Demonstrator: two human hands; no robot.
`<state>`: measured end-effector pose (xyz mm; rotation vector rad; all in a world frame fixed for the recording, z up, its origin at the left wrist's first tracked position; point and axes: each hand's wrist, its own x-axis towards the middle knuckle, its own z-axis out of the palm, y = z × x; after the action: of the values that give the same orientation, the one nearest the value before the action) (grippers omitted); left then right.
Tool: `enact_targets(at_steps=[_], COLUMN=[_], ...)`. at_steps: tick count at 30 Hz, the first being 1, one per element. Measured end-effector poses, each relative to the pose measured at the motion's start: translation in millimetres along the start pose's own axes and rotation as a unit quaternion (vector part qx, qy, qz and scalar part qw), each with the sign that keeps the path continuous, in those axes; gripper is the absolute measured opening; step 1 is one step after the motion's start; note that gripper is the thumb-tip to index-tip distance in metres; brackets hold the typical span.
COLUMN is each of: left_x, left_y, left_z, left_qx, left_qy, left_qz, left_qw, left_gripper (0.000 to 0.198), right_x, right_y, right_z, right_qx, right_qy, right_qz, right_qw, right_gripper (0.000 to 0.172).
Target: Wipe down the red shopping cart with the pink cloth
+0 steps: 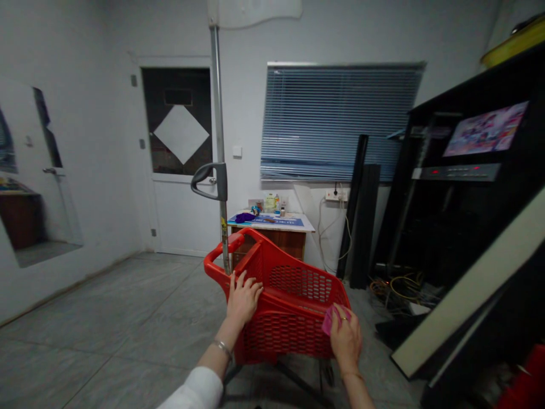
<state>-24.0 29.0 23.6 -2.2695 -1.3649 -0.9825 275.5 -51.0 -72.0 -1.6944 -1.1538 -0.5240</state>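
A red plastic shopping basket (pixel 298 284) on a wheeled frame stands on the floor in front of me, with a tall metal pole and grey handle (pixel 212 180) rising at its left side. My left hand (pixel 242 298) rests on the basket's near left rim, fingers curled over the edge. My right hand (pixel 346 338) is at the near right corner of the basket, closed on a small pink cloth (pixel 330 319) pressed against the rim. The basket's inside looks empty from here.
A small wooden table (pixel 293 227) with bottles and a purple item stands behind the basket under a window blind (pixel 336 119). Black panels (pixel 361 216) lean on the wall. A dark cabinet with a screen (pixel 481 170) and tangled cables (pixel 400 284) fill the right. A white door (pixel 179 210) is at left.
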Motion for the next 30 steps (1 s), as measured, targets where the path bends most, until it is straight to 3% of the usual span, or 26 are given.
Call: enact_targets(at_steps=[4,9,15,19,23,30], left_x=[0,1,1,1,0,0], left_y=[0,0,1,0,-1,0], left_z=[-0.2,-1.5,-3.9,-3.3,-1.8,-1.2], left_qx=[-0.002,-0.008,-0.005,-0.006,-0.008,-0.008], left_qy=[0.004,-0.001,-0.014,-0.014,-0.008,-0.008], left_qz=[0.0,-0.001,-0.007,-0.006,-0.001,-0.004], left_qw=[1.0,1.0,1.0,1.0,1.0,1.0], left_gripper=[0.03,0.031,0.03,0.031,0.031,0.031], right_x=[-5,-16,-11,-4,-4,-1], right_y=[4,-49,-140,-165,-131,-17], right_z=[-2,7,31,36,26,0], right_qx=[-0.006,-0.053,-0.01,0.004,0.001,-0.027], right_qy=[0.041,0.082,-0.057,-0.114,-0.11,-0.018], right_qz=[0.04,0.078,-0.067,-0.089,-0.096,-0.043], right_qw=[0.998,0.992,0.996,0.99,0.989,0.999], right_gripper=[0.052,0.044,0.038,0.035,0.035,0.045])
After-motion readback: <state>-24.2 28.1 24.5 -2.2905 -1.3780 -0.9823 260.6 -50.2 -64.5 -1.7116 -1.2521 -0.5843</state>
